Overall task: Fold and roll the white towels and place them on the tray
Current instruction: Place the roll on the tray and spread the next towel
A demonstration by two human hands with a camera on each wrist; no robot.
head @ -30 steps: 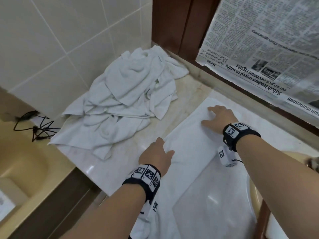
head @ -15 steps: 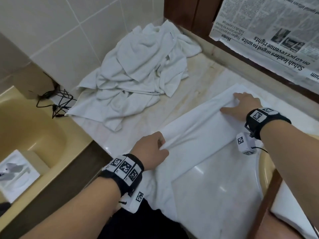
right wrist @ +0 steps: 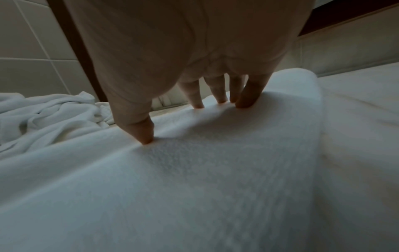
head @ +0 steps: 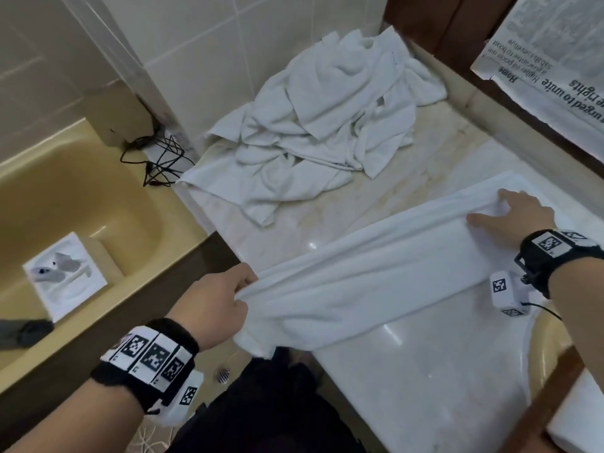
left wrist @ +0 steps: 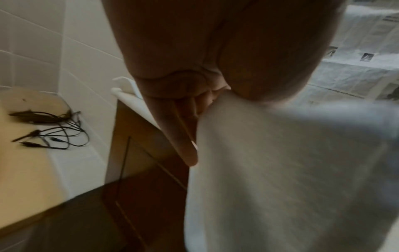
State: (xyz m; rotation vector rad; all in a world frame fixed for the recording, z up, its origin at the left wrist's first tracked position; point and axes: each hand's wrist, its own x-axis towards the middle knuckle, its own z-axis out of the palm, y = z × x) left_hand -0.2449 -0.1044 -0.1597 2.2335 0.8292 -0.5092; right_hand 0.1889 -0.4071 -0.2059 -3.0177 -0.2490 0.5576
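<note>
A long white towel lies folded lengthwise across the marble counter. My left hand grips its near end, bunched and lifted off the counter edge; in the left wrist view the towel hangs from my curled fingers. My right hand lies flat on the far end and presses it down; in the right wrist view the fingertips dent the towel. A heap of crumpled white towels lies at the counter's back. No tray is in view.
A yellow bathtub lies left of the counter, a white box on its rim. Black cables are tangled by the tiled wall. Newspaper covers the surface at the back right. A yellow basin rim shows at right.
My left hand has closed on the towel's near end and pulled it back off the counter edge, stretching it taut. The right hand stayed pressing the far end. The view tilted left.
</note>
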